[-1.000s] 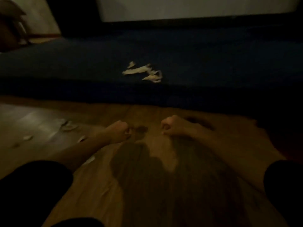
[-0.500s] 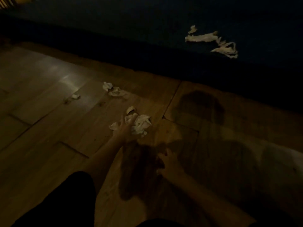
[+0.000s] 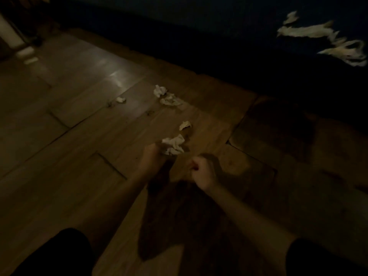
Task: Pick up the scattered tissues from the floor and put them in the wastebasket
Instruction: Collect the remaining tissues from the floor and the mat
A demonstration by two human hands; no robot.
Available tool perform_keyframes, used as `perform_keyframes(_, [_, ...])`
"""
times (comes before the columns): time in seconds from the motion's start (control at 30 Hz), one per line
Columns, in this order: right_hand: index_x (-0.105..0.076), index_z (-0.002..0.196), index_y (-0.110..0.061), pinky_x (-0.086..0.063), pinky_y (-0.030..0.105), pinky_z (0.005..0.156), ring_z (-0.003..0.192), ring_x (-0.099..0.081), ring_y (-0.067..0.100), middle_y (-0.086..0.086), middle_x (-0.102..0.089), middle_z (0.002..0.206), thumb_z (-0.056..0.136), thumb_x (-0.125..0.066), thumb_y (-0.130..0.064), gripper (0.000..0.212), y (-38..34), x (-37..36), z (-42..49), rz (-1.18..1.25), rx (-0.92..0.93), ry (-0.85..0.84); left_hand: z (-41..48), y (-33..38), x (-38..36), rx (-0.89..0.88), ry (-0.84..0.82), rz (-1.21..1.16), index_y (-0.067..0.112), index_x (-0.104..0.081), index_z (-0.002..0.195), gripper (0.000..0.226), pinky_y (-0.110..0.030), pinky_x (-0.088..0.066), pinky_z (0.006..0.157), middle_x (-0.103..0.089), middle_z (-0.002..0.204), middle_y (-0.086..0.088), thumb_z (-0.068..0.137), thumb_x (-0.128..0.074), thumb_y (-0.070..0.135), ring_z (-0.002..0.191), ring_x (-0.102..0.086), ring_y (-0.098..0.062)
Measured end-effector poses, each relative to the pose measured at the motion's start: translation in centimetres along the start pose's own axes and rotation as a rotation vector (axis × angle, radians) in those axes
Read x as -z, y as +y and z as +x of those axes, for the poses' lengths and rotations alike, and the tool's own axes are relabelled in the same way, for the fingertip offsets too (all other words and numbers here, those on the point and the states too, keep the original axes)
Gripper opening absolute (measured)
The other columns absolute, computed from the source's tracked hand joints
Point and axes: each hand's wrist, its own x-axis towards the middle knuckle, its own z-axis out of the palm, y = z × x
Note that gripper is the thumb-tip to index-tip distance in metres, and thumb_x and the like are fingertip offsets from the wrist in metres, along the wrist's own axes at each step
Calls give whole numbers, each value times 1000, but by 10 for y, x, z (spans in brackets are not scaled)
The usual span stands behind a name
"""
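The room is dim. My left hand (image 3: pixel 154 156) grips a crumpled white tissue wad (image 3: pixel 173 144) low over the wooden floor. My right hand (image 3: pixel 202 173) is curled into a fist just to the right, with nothing visible in it. A small tissue scrap (image 3: pixel 185 125) lies just beyond the held wad. Farther off lie a pair of crumpled tissues (image 3: pixel 167 96) and a tiny scrap (image 3: pixel 120 99). No wastebasket is in view.
A dark blue rug or mattress (image 3: pixel 239 26) borders the floor at the back, with pale strips of paper or cloth (image 3: pixel 318 38) on it. A pale upright object (image 3: pixel 9 32) stands at the far left. My head's shadow falls over the planks at right.
The view swung down and left from the rug to the floor. My left hand closed on the tissue wad. My right hand curled into a fist and rose beside it.
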Motion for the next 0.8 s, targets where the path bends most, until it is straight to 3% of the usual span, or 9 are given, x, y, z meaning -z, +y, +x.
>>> perform_keyframes(0.1, [-66, 92, -3, -55, 33, 81, 94, -62, 22, 13, -68, 99, 81, -51, 6, 20, -31, -30, 21, -10, 93, -86, 0, -31, 41, 80, 44, 133, 8, -68, 108, 32, -26, -44, 79, -67, 114, -16, 76, -70, 13, 101, -64, -31])
perform_keyframes(0.2, [-66, 102, -2, -46, 27, 81, 102, -59, 24, 15, -62, 111, 84, -54, 3, 22, -51, -66, 16, -85, 261, -232, -10, -53, 66, 119, 75, 274, 11, -69, 107, 32, -33, -50, 79, -68, 112, -19, 76, -66, 4, 100, -65, -35])
perform_keyframes(0.3, [-63, 106, -1, -38, 41, 99, 110, -50, 36, 20, -55, 120, 89, -52, -11, 23, -47, -96, -2, -238, 493, -387, -18, -63, 73, 172, 127, 303, 9, -69, 108, 32, -37, -51, 82, -65, 118, -22, 77, -65, 1, 104, -62, -38])
perform_keyframes(0.4, [-60, 101, 4, -40, 46, 95, 105, -50, 39, 25, -56, 114, 84, -45, -3, 24, -39, -104, -13, -297, 602, -495, -24, -72, 71, 198, 162, 290, 8, -69, 107, 29, -37, -52, 79, -67, 115, -22, 79, -65, 2, 101, -64, -36])
perform_keyframes(0.47, [-64, 97, 1, -46, 45, 90, 103, -54, 33, 20, -59, 111, 86, -46, -1, 21, -45, -92, -6, -159, 532, -461, -25, -74, 69, 194, 196, 272, 8, -70, 106, 29, -34, -52, 76, -69, 110, -20, 78, -66, 1, 97, -65, -35])
perform_keyframes(0.57, [-65, 98, -4, -44, 26, 87, 102, -54, 17, 10, -59, 113, 90, -52, -5, 15, -53, -56, 49, -43, 324, -168, -18, -71, 67, 209, 279, 247, 11, -70, 105, 27, -30, -49, 77, -70, 110, -18, 79, -67, 6, 98, -65, -32])
perform_keyframes(0.67, [-64, 98, 4, -41, 35, 92, 108, -53, 32, 20, -57, 117, 88, -52, -4, 17, -47, -20, 120, -149, 222, 59, -5, -70, 65, 235, 328, 269, 11, -70, 107, 29, -31, -49, 73, -71, 108, -19, 78, -66, 4, 96, -66, -33])
perform_keyframes(0.8, [-67, 95, -3, -42, 32, 93, 109, -55, 32, 17, -59, 118, 91, -49, -11, 20, -28, -9, 148, -419, 232, -34, 7, -71, 57, 311, 345, 256, 12, -69, 108, 32, -27, -43, 65, -71, 105, -18, 79, -62, 2, 91, -66, -32])
